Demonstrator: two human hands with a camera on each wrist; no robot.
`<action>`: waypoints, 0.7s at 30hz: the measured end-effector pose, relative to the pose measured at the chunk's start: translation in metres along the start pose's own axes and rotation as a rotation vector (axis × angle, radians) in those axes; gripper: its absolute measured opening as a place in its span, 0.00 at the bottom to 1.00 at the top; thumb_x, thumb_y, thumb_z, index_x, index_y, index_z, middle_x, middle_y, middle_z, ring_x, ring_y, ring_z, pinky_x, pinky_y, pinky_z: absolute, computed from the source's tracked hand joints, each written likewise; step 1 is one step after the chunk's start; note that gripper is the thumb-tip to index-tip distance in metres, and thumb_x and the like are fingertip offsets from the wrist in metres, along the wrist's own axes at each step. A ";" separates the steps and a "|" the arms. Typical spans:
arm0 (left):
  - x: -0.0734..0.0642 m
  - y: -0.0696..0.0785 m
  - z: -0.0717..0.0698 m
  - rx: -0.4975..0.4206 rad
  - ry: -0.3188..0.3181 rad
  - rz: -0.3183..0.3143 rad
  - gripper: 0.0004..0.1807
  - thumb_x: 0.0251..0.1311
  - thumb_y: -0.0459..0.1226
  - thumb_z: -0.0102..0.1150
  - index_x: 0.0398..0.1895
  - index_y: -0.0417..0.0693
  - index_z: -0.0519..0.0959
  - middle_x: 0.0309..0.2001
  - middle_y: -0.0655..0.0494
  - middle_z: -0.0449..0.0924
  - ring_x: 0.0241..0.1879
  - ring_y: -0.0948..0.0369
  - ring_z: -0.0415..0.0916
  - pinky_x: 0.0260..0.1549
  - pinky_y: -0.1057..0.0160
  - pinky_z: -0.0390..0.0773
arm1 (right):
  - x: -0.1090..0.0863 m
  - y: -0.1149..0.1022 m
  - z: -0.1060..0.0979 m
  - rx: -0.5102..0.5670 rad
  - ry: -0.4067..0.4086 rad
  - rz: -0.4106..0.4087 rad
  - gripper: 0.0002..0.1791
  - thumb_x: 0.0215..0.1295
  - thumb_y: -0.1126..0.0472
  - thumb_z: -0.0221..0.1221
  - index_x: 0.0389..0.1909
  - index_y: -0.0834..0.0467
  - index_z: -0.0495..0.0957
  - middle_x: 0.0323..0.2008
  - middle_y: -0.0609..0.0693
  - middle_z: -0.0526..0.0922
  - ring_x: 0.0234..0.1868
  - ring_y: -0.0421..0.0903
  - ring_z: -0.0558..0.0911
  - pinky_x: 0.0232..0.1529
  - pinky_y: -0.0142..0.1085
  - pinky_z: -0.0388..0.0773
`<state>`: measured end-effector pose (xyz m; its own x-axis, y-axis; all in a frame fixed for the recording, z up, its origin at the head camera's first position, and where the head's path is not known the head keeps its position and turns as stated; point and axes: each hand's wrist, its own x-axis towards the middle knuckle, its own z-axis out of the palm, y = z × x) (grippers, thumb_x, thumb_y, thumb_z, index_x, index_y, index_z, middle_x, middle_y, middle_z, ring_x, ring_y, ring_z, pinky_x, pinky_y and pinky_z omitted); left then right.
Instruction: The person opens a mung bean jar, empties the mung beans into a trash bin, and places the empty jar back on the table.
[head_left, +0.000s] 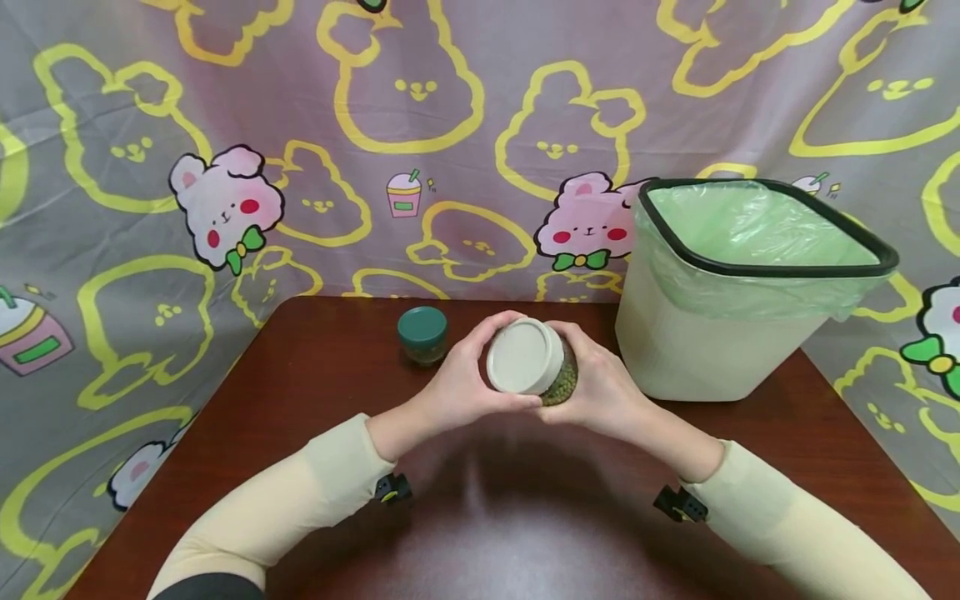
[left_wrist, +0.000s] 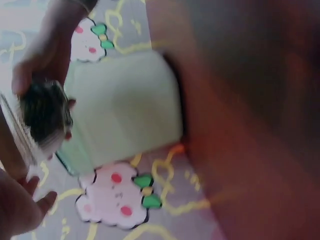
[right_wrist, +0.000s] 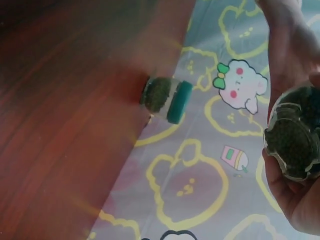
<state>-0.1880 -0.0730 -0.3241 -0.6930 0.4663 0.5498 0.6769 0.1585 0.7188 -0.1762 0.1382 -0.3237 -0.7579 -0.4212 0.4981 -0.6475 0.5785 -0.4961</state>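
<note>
Both hands hold a clear jar (head_left: 562, 385) of small green beans, tilted and raised over the table. Its off-white lid (head_left: 521, 357) faces up and to the left. My left hand (head_left: 467, 379) grips around the lid, thumb along the lower edge. Around the jar's glass body, on the right side, my right hand (head_left: 600, 383) is wrapped. The right wrist view shows the jar's ridged glass base (right_wrist: 292, 140) with the dark beans behind it. Beyond the left hand stands a second jar with a teal lid (head_left: 422, 327), upright on the table.
A tall off-white bin (head_left: 697, 350) with a black rim and green plastic liner stands at the table's back right. The dark red-brown table (head_left: 322, 375) ends at a patterned curtain (head_left: 465, 175) behind. The teal-lidded jar (right_wrist: 159, 95) also contains greenish contents.
</note>
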 end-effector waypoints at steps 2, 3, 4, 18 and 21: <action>0.003 0.001 -0.004 0.037 -0.057 0.067 0.51 0.36 0.38 0.83 0.68 0.48 0.64 0.62 0.58 0.69 0.59 0.60 0.67 0.54 0.58 0.72 | 0.000 0.000 -0.001 -0.004 -0.016 -0.017 0.53 0.30 0.55 0.81 0.61 0.61 0.64 0.51 0.56 0.77 0.47 0.50 0.77 0.45 0.48 0.76; 0.004 0.001 -0.007 0.053 -0.084 0.107 0.52 0.36 0.39 0.83 0.68 0.48 0.64 0.64 0.57 0.67 0.62 0.59 0.65 0.54 0.58 0.71 | 0.000 0.000 -0.002 -0.005 -0.027 -0.023 0.53 0.31 0.54 0.81 0.62 0.61 0.64 0.51 0.56 0.77 0.47 0.49 0.77 0.45 0.48 0.76; 0.005 0.002 -0.009 0.064 -0.111 0.149 0.52 0.36 0.39 0.83 0.68 0.48 0.64 0.65 0.56 0.66 0.64 0.58 0.62 0.55 0.57 0.70 | -0.001 0.001 -0.003 -0.007 -0.038 -0.029 0.54 0.30 0.54 0.81 0.62 0.61 0.64 0.51 0.56 0.77 0.47 0.49 0.77 0.45 0.47 0.76; 0.011 -0.007 -0.022 0.096 -0.180 0.323 0.53 0.33 0.41 0.84 0.67 0.40 0.67 0.64 0.51 0.69 0.62 0.57 0.65 0.56 0.55 0.70 | -0.002 -0.003 -0.005 0.069 -0.083 0.003 0.53 0.34 0.55 0.81 0.62 0.60 0.63 0.52 0.55 0.76 0.49 0.49 0.77 0.47 0.48 0.76; 0.010 -0.008 -0.021 0.106 -0.158 0.317 0.53 0.32 0.41 0.85 0.66 0.39 0.68 0.63 0.51 0.70 0.61 0.57 0.66 0.55 0.56 0.70 | -0.002 -0.003 -0.004 0.072 -0.082 0.017 0.53 0.33 0.55 0.81 0.62 0.60 0.63 0.51 0.55 0.77 0.49 0.49 0.77 0.47 0.48 0.76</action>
<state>-0.2055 -0.0874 -0.3154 -0.4031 0.6343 0.6597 0.8797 0.0698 0.4703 -0.1722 0.1400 -0.3200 -0.7710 -0.4691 0.4308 -0.6361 0.5354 -0.5555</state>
